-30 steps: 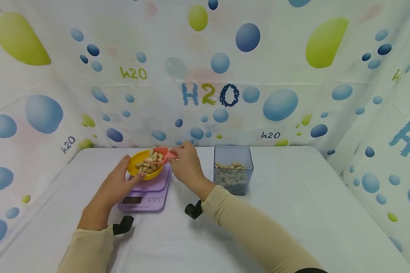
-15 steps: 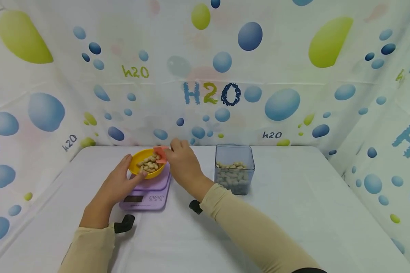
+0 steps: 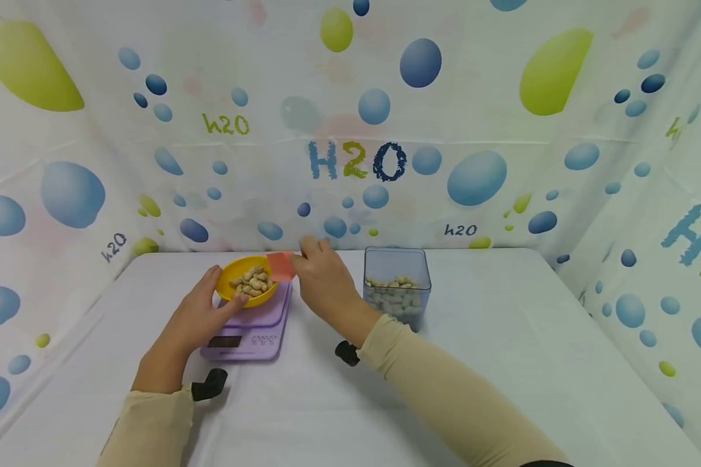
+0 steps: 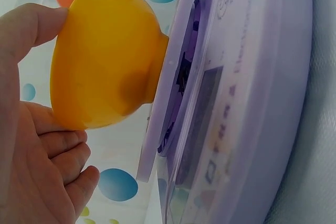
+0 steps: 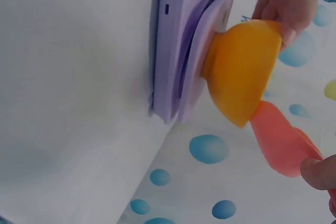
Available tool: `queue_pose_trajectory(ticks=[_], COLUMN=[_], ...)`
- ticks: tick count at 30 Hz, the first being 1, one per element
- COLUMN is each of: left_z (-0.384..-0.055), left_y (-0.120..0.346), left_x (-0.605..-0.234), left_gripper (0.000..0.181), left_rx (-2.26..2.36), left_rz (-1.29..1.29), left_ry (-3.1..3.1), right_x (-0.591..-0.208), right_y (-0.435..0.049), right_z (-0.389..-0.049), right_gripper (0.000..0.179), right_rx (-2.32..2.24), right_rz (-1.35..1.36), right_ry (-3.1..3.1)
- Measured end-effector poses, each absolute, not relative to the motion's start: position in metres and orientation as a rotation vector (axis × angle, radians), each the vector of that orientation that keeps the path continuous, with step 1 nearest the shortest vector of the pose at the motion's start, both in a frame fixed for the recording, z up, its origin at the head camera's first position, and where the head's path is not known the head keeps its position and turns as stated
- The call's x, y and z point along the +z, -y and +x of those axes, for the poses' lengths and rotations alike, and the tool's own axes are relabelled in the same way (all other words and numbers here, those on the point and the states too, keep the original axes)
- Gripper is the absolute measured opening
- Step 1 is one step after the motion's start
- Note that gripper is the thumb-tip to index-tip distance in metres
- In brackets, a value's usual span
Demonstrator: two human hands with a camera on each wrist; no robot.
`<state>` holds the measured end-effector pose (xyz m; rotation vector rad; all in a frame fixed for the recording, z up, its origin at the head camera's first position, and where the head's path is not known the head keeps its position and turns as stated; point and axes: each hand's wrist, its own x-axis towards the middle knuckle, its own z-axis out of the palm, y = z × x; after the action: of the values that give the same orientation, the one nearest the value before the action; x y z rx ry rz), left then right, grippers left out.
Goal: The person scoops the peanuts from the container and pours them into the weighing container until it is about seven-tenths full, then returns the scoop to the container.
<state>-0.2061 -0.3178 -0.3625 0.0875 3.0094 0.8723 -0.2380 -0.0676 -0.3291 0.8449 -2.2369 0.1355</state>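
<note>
A yellow bowl [image 3: 225, 279] of unshelled peanuts [image 3: 252, 281] stands on the platform of a purple kitchen scale [image 3: 242, 347]. My left hand [image 3: 200, 318] grips the bowl, thumb at the near rim and fingers around its left side; the left wrist view shows the thumb on the rim [image 4: 102, 61]. Over the bowl's right edge, my right hand [image 3: 327, 279] pinches a coral-pink scoop [image 3: 281, 266] by its handle. The scoop is tipped, its underside showing. In the right wrist view the scoop [image 5: 281, 142] meets the bowl's rim, and its inside is hidden.
A clear square container [image 3: 397, 266] partly filled with peanuts stands right of my right hand. White cloth covers the table [image 3: 491, 337]. A curtain printed with bubbles [image 3: 477, 178] hangs behind and at both sides.
The scoop has tipped over from lying level and full of peanuts above the bowl, and has shifted slightly right. Peanuts now lie in the bowl. My left hand has stayed on the bowl.
</note>
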Motion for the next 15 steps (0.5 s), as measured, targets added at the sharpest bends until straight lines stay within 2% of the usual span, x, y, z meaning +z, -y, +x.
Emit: queue_pose_trajectory(ticks=[8, 15], left_z=[-0.207, -0.204], left_y=[0.318, 0.309], left_x=[-0.365, -0.352], left_gripper=[0.098, 0.094], left_rx=[0.883, 0.855], left_rz=[0.125, 0.196], left_ry=[-3.019, -3.106], right_x=[-0.313, -0.29], right_y=[0.031, -0.033], right_z=[-0.232, -0.23], right_gripper=[0.016, 0.026], right_rx=[0.309, 0.556], right_rz=[0.839, 0.796], right_ry=[2.254, 2.402])
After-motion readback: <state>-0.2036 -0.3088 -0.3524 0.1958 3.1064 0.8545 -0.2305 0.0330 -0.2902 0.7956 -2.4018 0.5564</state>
